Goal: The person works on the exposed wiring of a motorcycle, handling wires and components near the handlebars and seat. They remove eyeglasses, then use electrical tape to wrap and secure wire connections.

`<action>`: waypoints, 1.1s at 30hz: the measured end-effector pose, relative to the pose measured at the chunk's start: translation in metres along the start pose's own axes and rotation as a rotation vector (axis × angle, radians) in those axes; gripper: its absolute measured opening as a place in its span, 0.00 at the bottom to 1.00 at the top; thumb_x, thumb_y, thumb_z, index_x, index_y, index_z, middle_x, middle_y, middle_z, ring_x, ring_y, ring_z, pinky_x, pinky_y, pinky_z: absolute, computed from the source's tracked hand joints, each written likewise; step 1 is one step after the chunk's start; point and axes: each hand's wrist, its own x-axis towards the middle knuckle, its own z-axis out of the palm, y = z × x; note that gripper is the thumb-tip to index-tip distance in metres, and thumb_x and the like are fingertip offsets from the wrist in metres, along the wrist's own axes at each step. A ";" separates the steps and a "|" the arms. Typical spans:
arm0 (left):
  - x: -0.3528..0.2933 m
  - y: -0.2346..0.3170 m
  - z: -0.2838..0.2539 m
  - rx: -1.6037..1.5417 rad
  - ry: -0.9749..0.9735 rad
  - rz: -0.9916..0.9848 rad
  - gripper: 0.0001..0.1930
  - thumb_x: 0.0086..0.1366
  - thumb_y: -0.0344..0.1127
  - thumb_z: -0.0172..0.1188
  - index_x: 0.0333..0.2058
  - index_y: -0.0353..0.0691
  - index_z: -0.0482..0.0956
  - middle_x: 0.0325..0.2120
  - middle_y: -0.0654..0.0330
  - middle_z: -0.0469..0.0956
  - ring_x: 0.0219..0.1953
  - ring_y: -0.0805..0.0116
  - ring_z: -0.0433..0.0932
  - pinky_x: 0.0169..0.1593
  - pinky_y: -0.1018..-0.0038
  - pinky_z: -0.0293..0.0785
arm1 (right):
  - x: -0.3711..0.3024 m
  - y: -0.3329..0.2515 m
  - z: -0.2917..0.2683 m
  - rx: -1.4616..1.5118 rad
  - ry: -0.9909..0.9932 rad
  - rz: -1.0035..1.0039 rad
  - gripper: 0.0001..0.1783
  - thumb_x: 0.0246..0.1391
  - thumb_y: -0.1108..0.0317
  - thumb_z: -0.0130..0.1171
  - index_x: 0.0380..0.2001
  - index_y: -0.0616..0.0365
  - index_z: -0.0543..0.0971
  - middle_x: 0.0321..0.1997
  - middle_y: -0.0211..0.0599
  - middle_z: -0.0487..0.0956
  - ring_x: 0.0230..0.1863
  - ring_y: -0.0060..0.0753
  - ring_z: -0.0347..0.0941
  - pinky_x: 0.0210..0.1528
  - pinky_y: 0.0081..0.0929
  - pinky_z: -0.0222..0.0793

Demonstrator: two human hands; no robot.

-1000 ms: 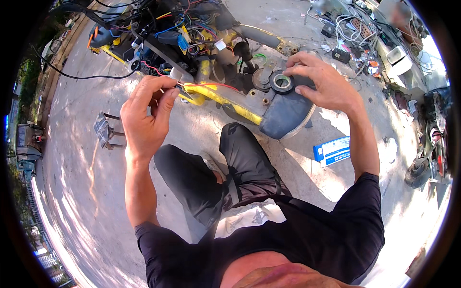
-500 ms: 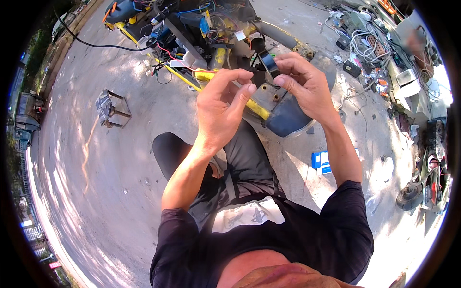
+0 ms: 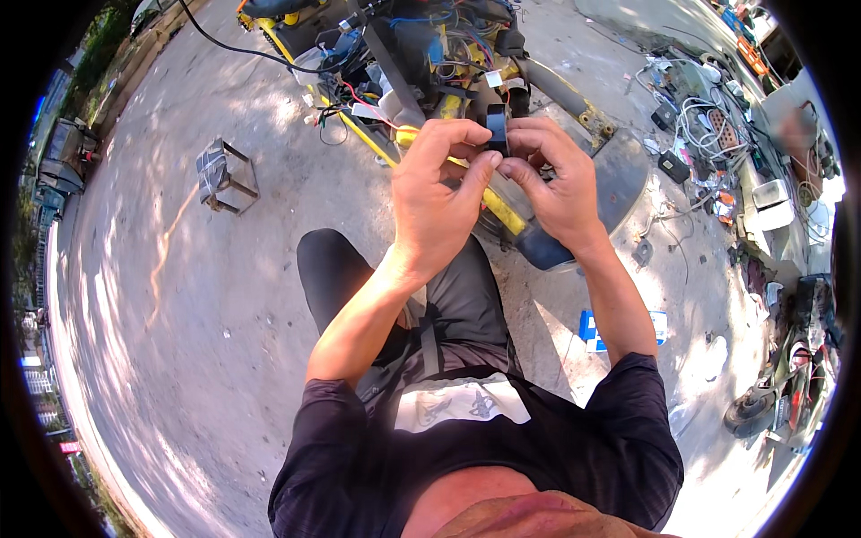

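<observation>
A roll of black tape (image 3: pixel 496 127) stands between my two hands, over the wiring of a yellow-framed vehicle (image 3: pixel 505 213). My right hand (image 3: pixel 563 190) grips it from the right, fingers bent around its side. My left hand (image 3: pixel 437 199) is closed against the roll's left side, index fingertip on its edge and thumb just below. Both thumb tips almost meet under the roll. Whether a loose tape end lies between them is too small to make out. Loose wires, red and blue among them, and a white connector (image 3: pixel 493 79) show just beyond my hands.
A small stool (image 3: pixel 226 177) stands on the concrete at left. A blue and white box (image 3: pixel 592 331) lies by my right forearm. Tangled cables (image 3: pixel 704 121) and scraps cover the ground at far right, above a wheeled machine (image 3: pixel 752 411).
My hands have come together at the tape roll, where before they were apart. The roll is turned more upright. The whole view has shifted slightly, the vehicle now appearing farther right.
</observation>
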 end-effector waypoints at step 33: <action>0.000 -0.023 0.003 0.000 -0.056 0.041 0.13 0.71 0.15 0.62 0.51 0.32 0.78 0.50 0.59 0.74 0.49 0.71 0.80 0.51 0.75 0.82 | -0.005 0.011 0.009 -0.290 0.071 -0.220 0.15 0.54 0.71 0.75 0.44 0.58 0.82 0.47 0.38 0.83 0.40 0.47 0.85 0.37 0.38 0.82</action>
